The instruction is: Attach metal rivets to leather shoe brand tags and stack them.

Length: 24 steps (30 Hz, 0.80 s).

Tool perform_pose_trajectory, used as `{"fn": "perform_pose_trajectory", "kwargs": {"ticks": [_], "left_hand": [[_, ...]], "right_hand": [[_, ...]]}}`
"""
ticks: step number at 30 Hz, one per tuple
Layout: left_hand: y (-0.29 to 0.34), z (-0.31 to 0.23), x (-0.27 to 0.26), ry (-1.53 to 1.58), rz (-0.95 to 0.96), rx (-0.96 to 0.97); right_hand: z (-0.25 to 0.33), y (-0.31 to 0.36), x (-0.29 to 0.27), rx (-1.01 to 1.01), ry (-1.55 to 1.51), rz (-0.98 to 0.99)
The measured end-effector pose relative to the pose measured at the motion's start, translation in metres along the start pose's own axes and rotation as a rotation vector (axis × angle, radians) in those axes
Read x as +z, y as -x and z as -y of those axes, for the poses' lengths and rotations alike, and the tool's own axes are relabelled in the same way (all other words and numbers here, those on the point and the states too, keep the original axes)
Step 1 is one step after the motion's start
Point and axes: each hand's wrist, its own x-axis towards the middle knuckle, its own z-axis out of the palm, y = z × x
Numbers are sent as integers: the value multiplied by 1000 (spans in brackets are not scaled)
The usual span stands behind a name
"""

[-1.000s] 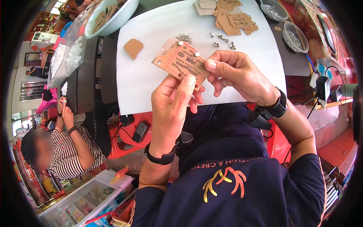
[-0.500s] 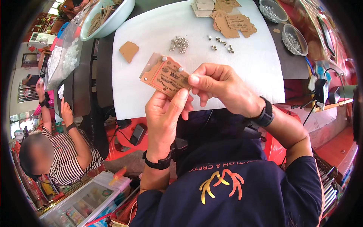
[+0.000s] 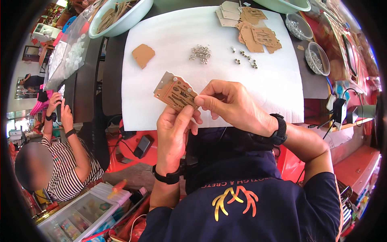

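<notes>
Above the near part of the white foam sheet (image 3: pixel 161 52), my left hand (image 3: pixel 173 131) grips a brown printed cardboard piece (image 3: pixel 176 92), thumb on its face. A pale grey layer shows behind its upper left edge, and small round metal studs sit along its upper side. With thumb and fingers pinched together, my right hand (image 3: pixel 234 103) holds the piece's right corner; whether a stud is in that pinch is hidden. Beyond the hands lie a pile of small silver rivets (image 3: pixel 200 54) and, to its right, several scattered rivets (image 3: pixel 248 59).
At the far right are stacked brown cards (image 3: pixel 264 37) and two clear bowls of metal parts (image 3: pixel 316 58). A loose brown piece (image 3: pixel 143 55) lies at left. A pale green basin (image 3: pixel 121 18) holds brown strips. On the left, a person in stripes (image 3: pixel 74 169) works beside a plastic bag (image 3: pixel 68 60).
The view has shifted slightly, so the table things appear lower and further right. The cardboard piece has tilted a little in my hands; both hands keep hold of it.
</notes>
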Motion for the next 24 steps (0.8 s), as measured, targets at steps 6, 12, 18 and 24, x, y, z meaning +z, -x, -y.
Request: {"fn": "perform_pose_trajectory", "kwargs": {"ticks": [6,12,18,24], "left_hand": [[-2,0,-15,52,-27,10],[-1,2,-30,51,-48,57],[-1,2,-32,30,-44,37],[-1,1,-31,5,-46,20]], "right_hand": [[8,-12,-7,-51,202,110],[16,-57,-55,-289,819,-24],[10,-77,-60,-315,900,10],[-2,-89,-47,-528,1026,20]]}}
